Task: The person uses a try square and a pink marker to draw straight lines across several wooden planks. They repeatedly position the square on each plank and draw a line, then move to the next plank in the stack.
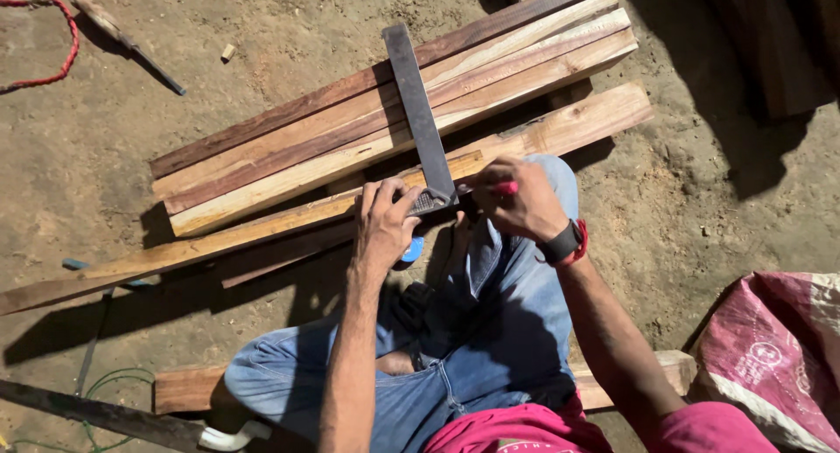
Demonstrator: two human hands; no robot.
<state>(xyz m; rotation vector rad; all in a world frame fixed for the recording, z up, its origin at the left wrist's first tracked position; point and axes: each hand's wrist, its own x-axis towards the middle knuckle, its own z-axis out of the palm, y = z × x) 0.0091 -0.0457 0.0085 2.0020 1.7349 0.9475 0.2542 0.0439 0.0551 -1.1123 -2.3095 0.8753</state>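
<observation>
Wooden planks (394, 112) are stacked on the dirt floor (87, 173), with a long plank (560, 129) lying nearest the knees. A steel try square (420, 121) is laid across them, its stock pressed down by the left hand (385, 221). A red pencil (506, 188) is gripped in the right hand (516, 199) just beside the blade.

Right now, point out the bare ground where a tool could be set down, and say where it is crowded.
Bare dirt lies right of the stacked planks, up to the red sack, and left of them, below the chisel and red cord. It is crowded where the left hand steadies the try square and the right hand holds a red marker.
</observation>
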